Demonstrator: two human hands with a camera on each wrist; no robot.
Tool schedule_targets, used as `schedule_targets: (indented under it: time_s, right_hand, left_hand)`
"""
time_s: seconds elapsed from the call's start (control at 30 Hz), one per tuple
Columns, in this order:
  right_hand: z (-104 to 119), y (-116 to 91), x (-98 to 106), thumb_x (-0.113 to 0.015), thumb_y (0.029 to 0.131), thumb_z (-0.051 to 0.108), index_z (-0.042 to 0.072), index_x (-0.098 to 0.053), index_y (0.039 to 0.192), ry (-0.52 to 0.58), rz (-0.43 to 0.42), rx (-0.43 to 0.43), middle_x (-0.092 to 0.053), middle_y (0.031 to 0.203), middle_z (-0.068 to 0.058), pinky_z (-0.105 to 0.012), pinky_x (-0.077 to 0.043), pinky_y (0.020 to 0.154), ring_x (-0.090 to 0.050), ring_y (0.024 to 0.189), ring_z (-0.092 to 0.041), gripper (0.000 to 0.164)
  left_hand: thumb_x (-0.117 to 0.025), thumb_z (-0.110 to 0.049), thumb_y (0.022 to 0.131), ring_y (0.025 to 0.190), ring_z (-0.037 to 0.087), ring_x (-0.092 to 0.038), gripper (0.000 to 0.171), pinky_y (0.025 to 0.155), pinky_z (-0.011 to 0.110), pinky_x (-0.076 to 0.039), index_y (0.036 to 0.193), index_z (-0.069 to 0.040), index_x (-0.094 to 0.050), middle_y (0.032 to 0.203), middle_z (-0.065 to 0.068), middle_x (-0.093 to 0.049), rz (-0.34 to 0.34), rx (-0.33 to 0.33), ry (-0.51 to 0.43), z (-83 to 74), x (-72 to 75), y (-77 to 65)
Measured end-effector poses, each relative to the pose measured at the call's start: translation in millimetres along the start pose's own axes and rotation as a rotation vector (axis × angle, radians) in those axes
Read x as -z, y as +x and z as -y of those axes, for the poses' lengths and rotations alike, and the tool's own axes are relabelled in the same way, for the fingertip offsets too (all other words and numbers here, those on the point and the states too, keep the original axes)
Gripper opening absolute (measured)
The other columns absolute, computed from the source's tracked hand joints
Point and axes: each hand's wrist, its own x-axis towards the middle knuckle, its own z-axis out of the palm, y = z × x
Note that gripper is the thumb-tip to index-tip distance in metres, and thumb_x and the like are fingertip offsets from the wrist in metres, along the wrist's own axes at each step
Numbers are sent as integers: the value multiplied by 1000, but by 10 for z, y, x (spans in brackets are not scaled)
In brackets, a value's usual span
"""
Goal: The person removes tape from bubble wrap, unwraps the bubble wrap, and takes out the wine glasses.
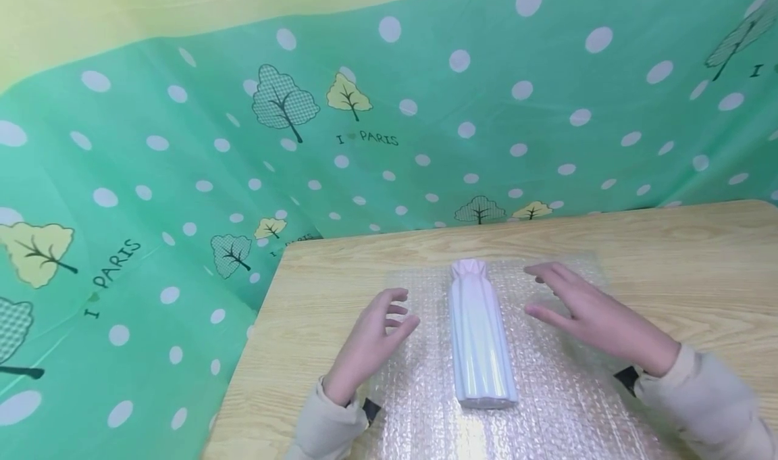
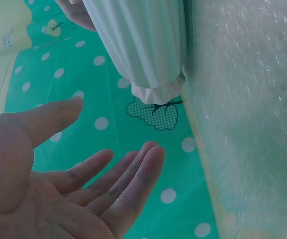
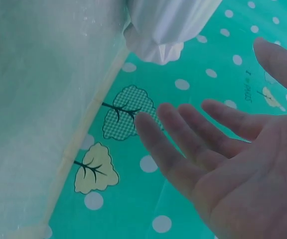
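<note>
"Tall, glossy fluted vase (image 1: 483, 345), fading from pale pink at the neck to pale blue at the base: how does it lie?"

"On its side, on a sheet of clear bubble wrap (image 1: 419, 386). Its gathered, frilled neck points away from the person, and its base is at the near end."

"And the left hand (image 1: 373, 338)?"

"Left of the vase, near it but not touching, above the wrap's edge. The thumb stands well away from the fingers, which are loosely bent and a little spread. It holds nothing; the palm looks bare in the left wrist view."

"The right hand (image 1: 589, 311)?"

"Right of the vase, likewise apart from it and over the wrap. Its fingers reach out toward the neck end, only slightly curved, with the thumb held away from them. Nothing is in its grasp either."

"What is around the vase?"

"Beneath it and the wrap, a pale wood-grain table (image 1: 699, 264). Beyond the neck hangs a green cloth (image 1: 523, 129) with white dots, trees and PARIS lettering. Nearer than the hands, on either side of the vase, come two light-coloured sleeves (image 1: 699, 392)."
</note>
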Motion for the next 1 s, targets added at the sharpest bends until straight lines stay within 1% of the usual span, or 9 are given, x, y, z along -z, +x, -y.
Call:
schedule_targets:
  time_s: [0.2,0.27,0.43,0.57,0.73,0.87,1.0]
  right_hand:
    - [13,-1,-49,-55,101,42,4,-37,149,22,32,-16,-44,147,-18,-62,-49,97,-55,121,-40,63]
    - [23,-1,-54,-54,101,44,5,-36,150,29,40,-23,-44,148,-18,-63,-48,97,-55,122,-40,64]
    - [37,4,-80,-53,101,45,8,-36,150,53,56,-33,-46,146,-16,-60,-51,93,-57,120,-38,64]
    - [39,5,-91,-53,101,44,9,-36,150,97,70,-42,-50,141,-18,-58,-55,88,-59,117,-38,63]
    - [38,12,-108,-55,101,41,8,-36,150,161,85,-48,-51,138,-21,-55,-56,87,-60,113,-39,62]
    - [51,23,-131,-56,101,38,6,-37,149,161,73,-40,-51,137,-22,-55,-56,87,-61,112,-39,60]
    - [77,36,-157,-56,101,40,6,-38,149,157,74,-42,-52,136,-21,-55,-56,87,-61,111,-36,61]
  left_hand:
    - [-62,-35,98,112,23,-62,55,94,38,-56,143,-7,-46,139,9,-55,16,2,4,-24,-28,11]
    - [-62,-36,98,112,23,-62,56,94,36,-56,143,-8,-45,139,8,-55,18,8,2,-38,-38,14]
    - [-62,-40,97,113,23,-62,59,93,34,-56,144,-8,-44,140,11,-54,34,12,-14,-50,-65,15]
    - [-62,-40,97,114,25,-62,60,93,35,-56,144,-7,-44,140,12,-54,32,8,-27,-60,-86,30]
    - [-62,-43,96,115,24,-60,63,95,37,-55,144,-7,-44,139,12,-55,22,13,-45,-134,-141,90]
    - [-62,-46,96,114,21,-61,63,94,35,-55,144,-9,-44,138,9,-56,22,17,-40,-202,-186,145]
    - [-62,-45,96,114,21,-61,63,93,34,-55,145,-9,-44,138,9,-56,27,32,-40,-223,-208,169]
